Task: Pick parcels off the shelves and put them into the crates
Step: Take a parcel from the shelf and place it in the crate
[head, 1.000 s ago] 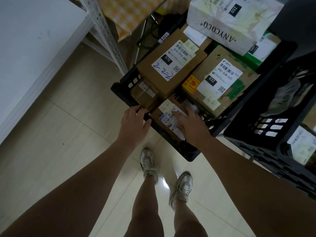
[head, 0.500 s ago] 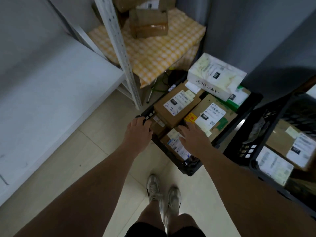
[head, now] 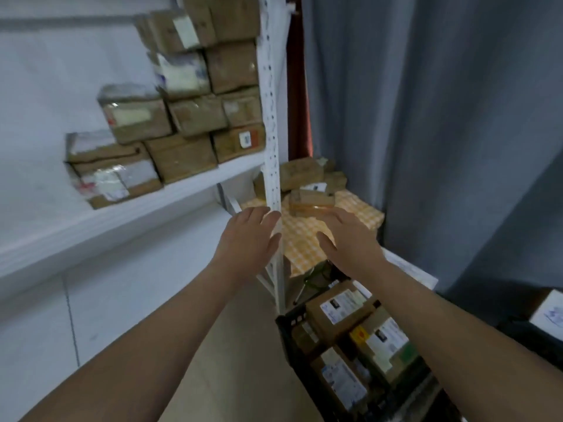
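My left hand [head: 248, 239] and my right hand [head: 347, 239] are both raised in mid-air with straight fingers, holding nothing. They sit on either side of the white shelf post [head: 272, 117]. A stack of brown cardboard parcels [head: 182, 117] fills the white shelf [head: 128, 205] at upper left. More parcels [head: 304, 184] lie on a yellow checked cloth [head: 301, 239] just beyond my hands. A black crate [head: 289, 330] at lower right holds several labelled boxes [head: 344, 306].
A grey curtain [head: 426, 117] hangs on the right. Another dark crate [head: 533, 336] with a white box stands at the far right. Beige floor tiles [head: 237, 345] run between the shelf unit and the crates.
Both hands left the crate's parcels and rose to shelf height. The view swung up from the floor and crate to the shelves.
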